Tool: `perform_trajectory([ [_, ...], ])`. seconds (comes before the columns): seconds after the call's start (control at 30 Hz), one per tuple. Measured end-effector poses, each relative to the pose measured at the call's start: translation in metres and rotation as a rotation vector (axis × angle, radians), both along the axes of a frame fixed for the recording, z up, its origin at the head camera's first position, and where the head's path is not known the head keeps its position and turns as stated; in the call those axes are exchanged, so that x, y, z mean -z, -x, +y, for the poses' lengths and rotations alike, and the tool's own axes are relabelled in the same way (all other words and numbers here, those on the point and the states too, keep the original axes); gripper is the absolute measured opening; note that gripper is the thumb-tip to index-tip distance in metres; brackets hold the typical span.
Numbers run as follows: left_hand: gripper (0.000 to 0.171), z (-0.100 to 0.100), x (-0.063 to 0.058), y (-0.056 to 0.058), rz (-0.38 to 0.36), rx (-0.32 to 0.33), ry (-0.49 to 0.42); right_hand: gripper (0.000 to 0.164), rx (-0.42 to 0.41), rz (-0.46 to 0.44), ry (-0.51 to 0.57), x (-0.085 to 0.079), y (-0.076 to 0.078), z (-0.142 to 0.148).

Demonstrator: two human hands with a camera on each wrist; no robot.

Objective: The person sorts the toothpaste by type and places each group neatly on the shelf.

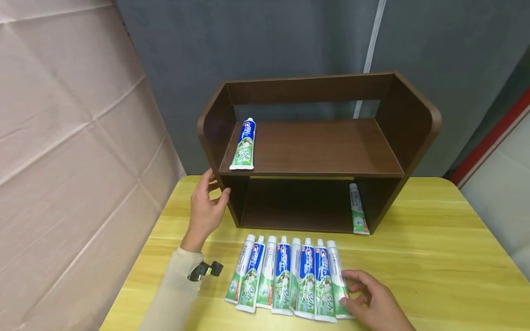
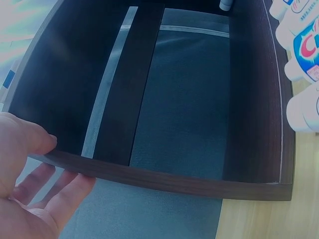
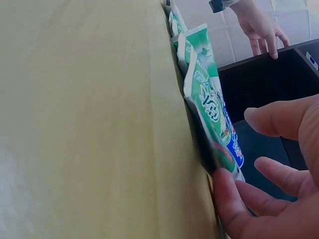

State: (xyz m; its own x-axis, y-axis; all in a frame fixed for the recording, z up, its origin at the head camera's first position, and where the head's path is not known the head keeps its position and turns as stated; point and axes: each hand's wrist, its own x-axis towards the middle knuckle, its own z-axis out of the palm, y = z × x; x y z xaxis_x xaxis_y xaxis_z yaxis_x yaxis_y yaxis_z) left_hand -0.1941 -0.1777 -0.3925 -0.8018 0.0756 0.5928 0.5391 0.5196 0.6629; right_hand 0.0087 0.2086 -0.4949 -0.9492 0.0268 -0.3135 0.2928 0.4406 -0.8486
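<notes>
My left hand [image 1: 208,207] holds the left side panel of a dark brown two-level shelf [image 1: 319,147], thumb on the inner side and fingers outside, as the left wrist view shows. At the right end of a row of toothpaste tubes, my right hand [image 1: 372,299] is at a white and green toothpaste tube [image 1: 337,278]. Its fingers are parted, with fingertips right at the tube's right edge. A blue and green toothpaste tube [image 1: 244,145] lies at the left of the upper level. Another white and green tube [image 1: 358,209] leans at the lower level's right end.
Several tubes, blue and green ones [image 1: 283,276] among white and green ones [image 1: 267,271], lie side by side on the yellow wooden table [image 1: 447,257] before the shelf. A grey partition [image 1: 290,41] stands behind, and a pale cloth [image 1: 70,138] hangs at left.
</notes>
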Motion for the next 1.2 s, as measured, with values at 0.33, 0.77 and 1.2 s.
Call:
perform_trajectory([
  [0.33,0.064,-0.002,0.0,0.0,0.005,-0.002,0.0,0.077,-0.037,-0.052,0.132,0.002,-0.002,0.002],
  [0.77,0.066,-0.002,0.0,-0.001,0.001,0.006,-0.02,0.066,-0.069,-0.066,0.173,0.008,-0.013,0.004],
  [1.2,0.065,-0.002,0.0,0.0,0.012,0.016,0.011,0.049,0.05,-0.116,0.142,0.007,-0.018,0.003],
])
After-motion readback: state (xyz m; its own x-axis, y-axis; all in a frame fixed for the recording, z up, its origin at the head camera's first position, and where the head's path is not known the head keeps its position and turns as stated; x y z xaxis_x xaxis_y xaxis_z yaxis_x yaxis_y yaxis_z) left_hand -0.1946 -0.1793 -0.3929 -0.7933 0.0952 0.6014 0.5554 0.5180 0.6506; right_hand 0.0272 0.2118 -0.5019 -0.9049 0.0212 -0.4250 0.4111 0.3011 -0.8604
